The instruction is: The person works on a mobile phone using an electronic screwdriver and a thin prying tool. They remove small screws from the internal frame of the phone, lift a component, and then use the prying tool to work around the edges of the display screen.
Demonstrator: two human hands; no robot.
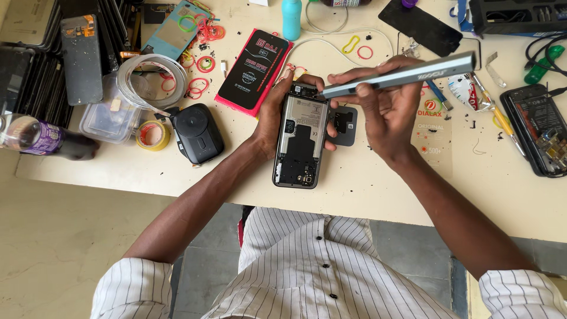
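The phone point(300, 140) lies back-open on the table point(366, 189), near the middle, its insides facing up. The left hand point(277, 112) curls around its far left edge, fingers closed on the frame, likely to keep it from sliding. The right hand point(384, 115) is clamped on a long grey driver point(401, 75), held almost level, its tip meeting the phone's far end (the bit itself is too small to make out). Just right of the phone sits a small dark pad point(344, 125). Farther left are a tape roll point(152, 135) and a black puck-like tool point(198, 133), well apart from the work.
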